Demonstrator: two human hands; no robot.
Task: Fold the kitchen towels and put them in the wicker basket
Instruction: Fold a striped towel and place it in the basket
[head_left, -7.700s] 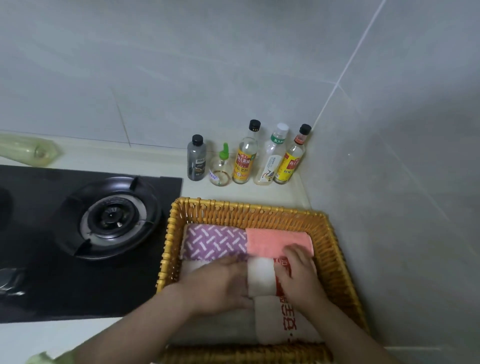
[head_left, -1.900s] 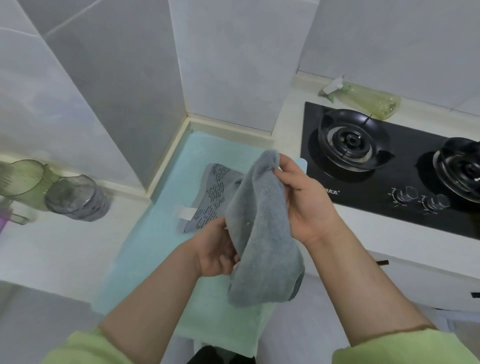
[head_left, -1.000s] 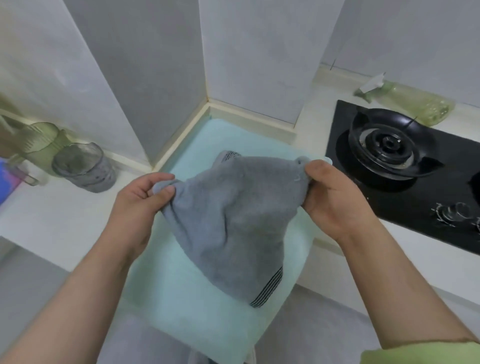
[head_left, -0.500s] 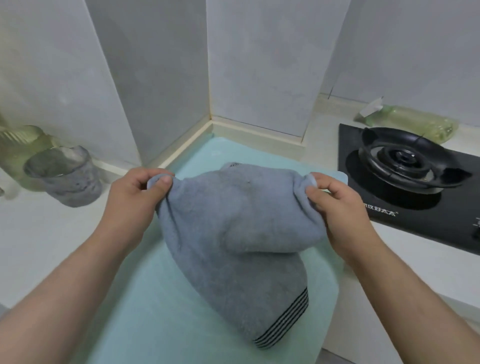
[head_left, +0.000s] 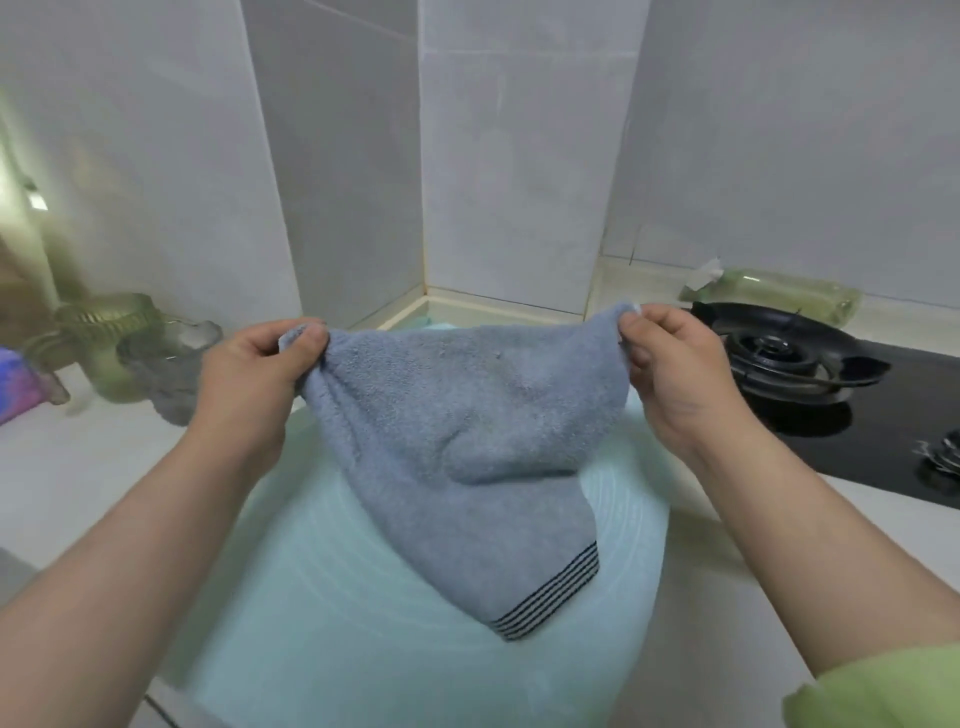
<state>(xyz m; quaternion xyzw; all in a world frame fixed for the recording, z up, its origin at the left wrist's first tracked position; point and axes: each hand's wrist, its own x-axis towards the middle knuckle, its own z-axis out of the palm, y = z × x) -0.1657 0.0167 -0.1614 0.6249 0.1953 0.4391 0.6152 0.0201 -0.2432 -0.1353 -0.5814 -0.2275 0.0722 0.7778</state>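
A grey-blue kitchen towel (head_left: 457, 447) with a dark striped border hangs stretched between my hands, its lower corner drooping onto a light green towel (head_left: 363, 613) spread over the counter. My left hand (head_left: 249, 379) pinches the towel's top left corner. My right hand (head_left: 670, 374) pinches the top right corner. Part of the towel is bunched in a fold near the middle. The wicker basket is out of view.
A black gas hob (head_left: 810, 384) with a burner lies to the right, a green spray bottle (head_left: 774, 293) lying behind it. At the left stand a green glass jug (head_left: 109, 332) and a grey glass cup (head_left: 171, 364). Tiled walls form a corner straight ahead.
My hands have drawn apart and raised the towel's top edge, so it hangs more spread out than half a second ago. The view has tilted up slightly.
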